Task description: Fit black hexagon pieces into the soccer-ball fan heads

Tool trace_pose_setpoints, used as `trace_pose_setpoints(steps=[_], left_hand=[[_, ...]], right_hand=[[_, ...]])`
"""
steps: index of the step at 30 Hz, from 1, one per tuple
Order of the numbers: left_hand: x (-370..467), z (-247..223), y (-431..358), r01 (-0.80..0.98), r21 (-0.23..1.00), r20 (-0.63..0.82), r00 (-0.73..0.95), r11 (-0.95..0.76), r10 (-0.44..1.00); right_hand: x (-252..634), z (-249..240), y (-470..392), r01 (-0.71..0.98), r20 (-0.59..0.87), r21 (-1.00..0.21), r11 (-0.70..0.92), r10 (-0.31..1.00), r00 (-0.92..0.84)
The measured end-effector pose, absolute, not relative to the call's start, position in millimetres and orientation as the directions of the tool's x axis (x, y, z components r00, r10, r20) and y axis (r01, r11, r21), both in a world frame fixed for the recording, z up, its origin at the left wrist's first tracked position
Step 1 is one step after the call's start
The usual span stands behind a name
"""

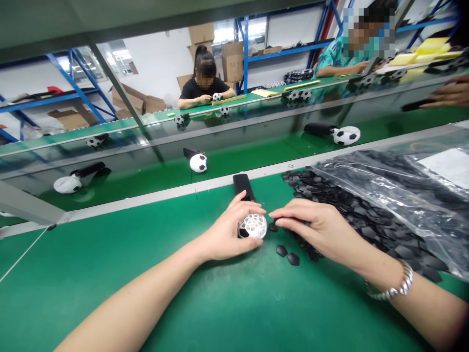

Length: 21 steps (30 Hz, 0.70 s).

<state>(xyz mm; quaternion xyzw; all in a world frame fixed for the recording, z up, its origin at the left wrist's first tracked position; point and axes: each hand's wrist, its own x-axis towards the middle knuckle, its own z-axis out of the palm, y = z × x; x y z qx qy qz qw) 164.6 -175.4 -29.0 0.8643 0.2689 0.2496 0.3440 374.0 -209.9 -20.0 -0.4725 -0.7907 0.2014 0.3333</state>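
My left hand curls round a white football-shaped piece with open lattice cells and a black patch at its left side. A flat black handle lies just beyond it, partly hidden by my fingers. Close to the ball's right side, my right hand has thumb and forefinger pinched at a small black pentagon piece. Nearer to me, two loose black pentagons rest on the green tabletop.
A heap of black pentagon pieces spreads at the right, under a clear plastic bag. Behind a metal rail, a green conveyor carries several football pieces with black handles. Co-workers sit across; another person's hand reaches in at right.
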Motion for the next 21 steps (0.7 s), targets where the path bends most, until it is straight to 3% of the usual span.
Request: trace_pose_setpoints(steps=[4,15,21], left_hand=[[162,-29,-175,0.289,0.761,0.202,0.744,-0.581,0.636],[163,-29,-176,0.292,0.778,0.197,0.727,-0.556,0.658],[168,-34,-177,0.289,0.762,0.256,0.687,-0.579,0.680]], right_hand=[[366,-18,-215,0.526,0.195,-0.790,0.315,0.942,-0.271],[359,-31,-216,0.483,0.218,-0.771,0.415,0.885,-0.412],[353,-37,-211,0.406,0.219,-0.839,0.362,0.908,-0.358]])
